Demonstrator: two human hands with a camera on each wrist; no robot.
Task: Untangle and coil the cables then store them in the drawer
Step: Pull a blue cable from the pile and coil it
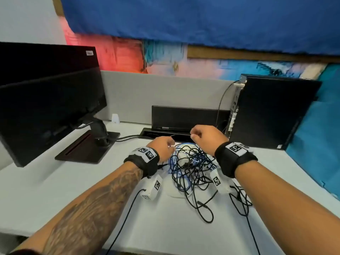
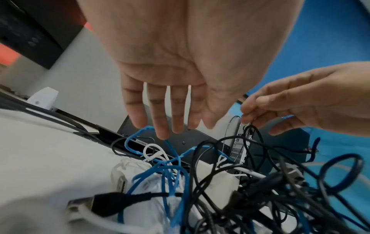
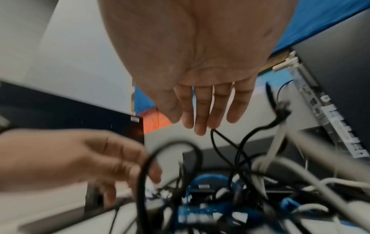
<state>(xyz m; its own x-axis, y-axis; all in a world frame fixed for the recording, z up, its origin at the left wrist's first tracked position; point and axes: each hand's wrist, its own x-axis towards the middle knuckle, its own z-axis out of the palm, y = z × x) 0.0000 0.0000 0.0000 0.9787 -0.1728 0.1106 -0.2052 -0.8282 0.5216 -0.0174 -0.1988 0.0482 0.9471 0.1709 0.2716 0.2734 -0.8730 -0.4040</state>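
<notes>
A tangle of black, blue and white cables (image 1: pixel 191 170) lies on the white desk (image 1: pixel 73 190) between my forearms. My left hand (image 1: pixel 170 147) hovers over its far left side with fingers nearly straight; in the left wrist view its fingertips (image 2: pixel 163 134) touch a raised loop of blue cable (image 2: pixel 138 133). My right hand (image 1: pixel 193 134) is lifted above the far right of the pile. It pinches a thin black cable (image 2: pixel 258 134) between thumb and forefinger, and the strand hangs from the fingers down into the tangle (image 3: pixel 220 197). No drawer is in view.
A dark monitor (image 1: pixel 46 100) on a flat base (image 1: pixel 88 146) stands at the left. A black computer tower (image 1: pixel 272 111) stands at the right. A black cable box (image 1: pixel 187 116) sits behind the pile against the grey partition (image 1: pixel 147 92).
</notes>
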